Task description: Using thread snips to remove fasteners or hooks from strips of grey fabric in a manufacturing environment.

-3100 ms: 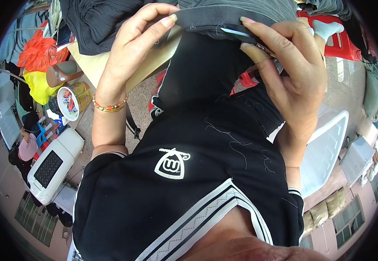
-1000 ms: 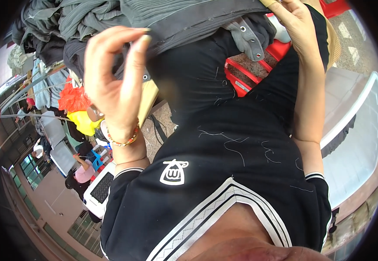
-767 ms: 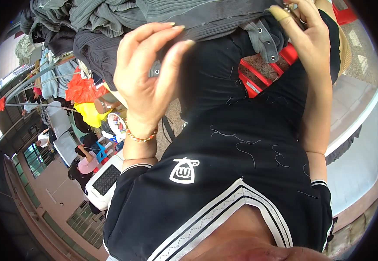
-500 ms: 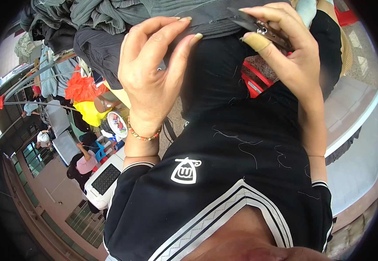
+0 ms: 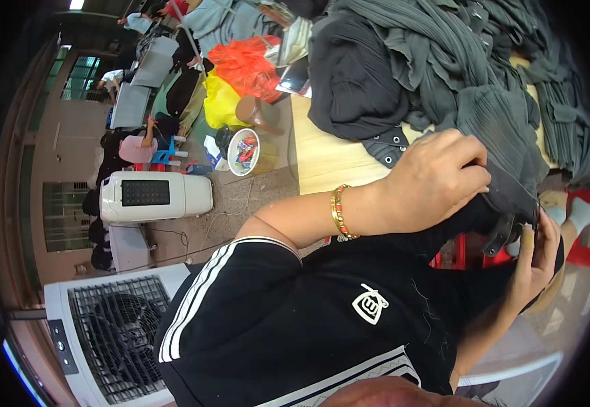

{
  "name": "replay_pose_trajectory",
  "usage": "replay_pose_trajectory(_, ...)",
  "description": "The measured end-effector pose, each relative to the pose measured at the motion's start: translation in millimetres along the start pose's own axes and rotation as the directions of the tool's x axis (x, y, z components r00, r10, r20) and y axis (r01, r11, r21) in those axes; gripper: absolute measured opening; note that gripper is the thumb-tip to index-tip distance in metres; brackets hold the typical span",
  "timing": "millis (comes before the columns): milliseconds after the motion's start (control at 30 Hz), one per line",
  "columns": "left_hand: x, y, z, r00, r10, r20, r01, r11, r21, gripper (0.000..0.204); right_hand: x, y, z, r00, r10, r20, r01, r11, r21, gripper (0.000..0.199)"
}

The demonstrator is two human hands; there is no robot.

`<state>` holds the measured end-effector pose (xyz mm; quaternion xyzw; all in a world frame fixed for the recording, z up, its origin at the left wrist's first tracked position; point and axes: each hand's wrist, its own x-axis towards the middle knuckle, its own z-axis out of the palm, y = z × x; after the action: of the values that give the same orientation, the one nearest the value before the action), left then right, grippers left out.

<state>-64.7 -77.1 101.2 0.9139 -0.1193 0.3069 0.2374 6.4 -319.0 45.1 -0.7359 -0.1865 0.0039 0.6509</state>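
My left hand is closed on the edge of a dark grey pleated garment, its fingertips pinching the cloth. My right hand, with a yellowish wrap on its thumb, is closed around dark thread snips at the garment's lower edge. The blades show only in part, so I cannot tell whether they touch the cloth. A dark band with metal eyelets lies on the table beside my left wrist.
More dark garments are heaped on the wooden table. To the left are a white tub of small colourful items, a brown stool, red and yellow bags, a white appliance and an air cooler. Other people sit farther off.
The view has swung left. My left hand, earlier open with nothing in it, now pinches the garment. My right hand, still with the snips, has come down beside the cloth's edge.
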Motion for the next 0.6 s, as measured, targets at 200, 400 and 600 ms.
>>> replay_pose_trajectory(200,1,5,3,0.999,0.001,-0.035,-0.002,0.999,-0.037,0.013,-1,4,-12,0.997,-0.074,0.032,0.075,0.996,-0.038,0.031)
replay_pose_trajectory(400,-2,-3,-7,0.999,-0.034,0.013,0.035,0.998,-0.056,0.012,0,-12,10,0.999,-0.030,0.018,0.030,1.000,-0.006,0.034)
replay_pose_trajectory(600,4,-11,-4,1.000,0.005,-0.008,-0.006,0.995,-0.097,0.008,-1,-18,26,0.976,-0.212,0.042,0.214,0.975,-0.063,0.033)
